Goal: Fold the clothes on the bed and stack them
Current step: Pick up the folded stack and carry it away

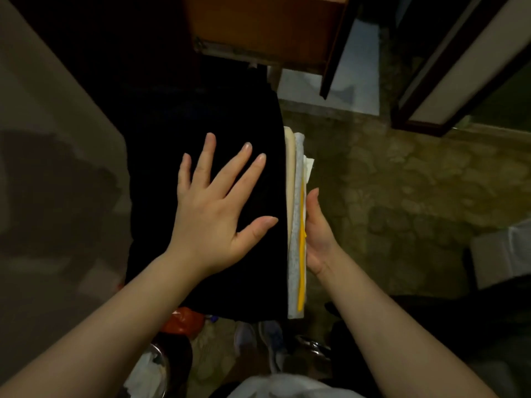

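Observation:
A stack of folded clothes is held up in front of me, above the floor. Its top piece is a black garment (253, 254). Along the stack's right side show the edges of a beige piece (290, 173), a white piece (294, 271) and a yellow piece (301, 248). My left hand (212, 205) lies flat on the black garment with its fingers spread. My right hand (317, 234) presses flat against the stack's right side, fingers straight. The underside of the stack is hidden.
A wooden drawer or cabinet (267, 27) juts out above the stack. A patterned floor (402, 182) spreads to the right, with a dark-framed door (448, 67) beyond. Shoes (267, 343), an orange bag (184, 320) and a metal bowl (155, 369) lie below. A pale wall (51, 139) stands left.

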`<state>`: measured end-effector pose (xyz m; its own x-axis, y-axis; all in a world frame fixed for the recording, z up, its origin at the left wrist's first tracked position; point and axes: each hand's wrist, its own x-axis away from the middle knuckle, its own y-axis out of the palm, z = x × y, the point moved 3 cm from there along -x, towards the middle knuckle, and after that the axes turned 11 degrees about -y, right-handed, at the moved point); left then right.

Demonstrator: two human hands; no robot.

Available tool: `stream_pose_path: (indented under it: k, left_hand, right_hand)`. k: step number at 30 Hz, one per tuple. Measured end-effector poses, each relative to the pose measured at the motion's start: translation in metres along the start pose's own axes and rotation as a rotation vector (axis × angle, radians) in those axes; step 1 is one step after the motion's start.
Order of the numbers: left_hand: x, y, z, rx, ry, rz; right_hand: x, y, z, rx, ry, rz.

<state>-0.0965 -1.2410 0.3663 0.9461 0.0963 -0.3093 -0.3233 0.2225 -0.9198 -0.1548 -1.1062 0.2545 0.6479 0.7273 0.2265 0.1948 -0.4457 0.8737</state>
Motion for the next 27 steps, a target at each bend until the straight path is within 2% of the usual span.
stream_pose_path:
  k: [9,15,27]
  left_hand:
    - [0.006,0.005,0.011,0.054,0.146,-0.047]
    - [0.007,0.012,0.020,0.109,0.228,-0.027]
    - [-0.028,0.051,0.052,0.184,0.309,-0.059]
  right_hand:
    - [0.034,-0.015,0.015,-0.013,-0.113,0.135]
    - [0.049,-0.024,0.014,-0.047,-0.202,0.145]
    - [0.062,-0.049,-0.023,0.048,-0.366,0.291]
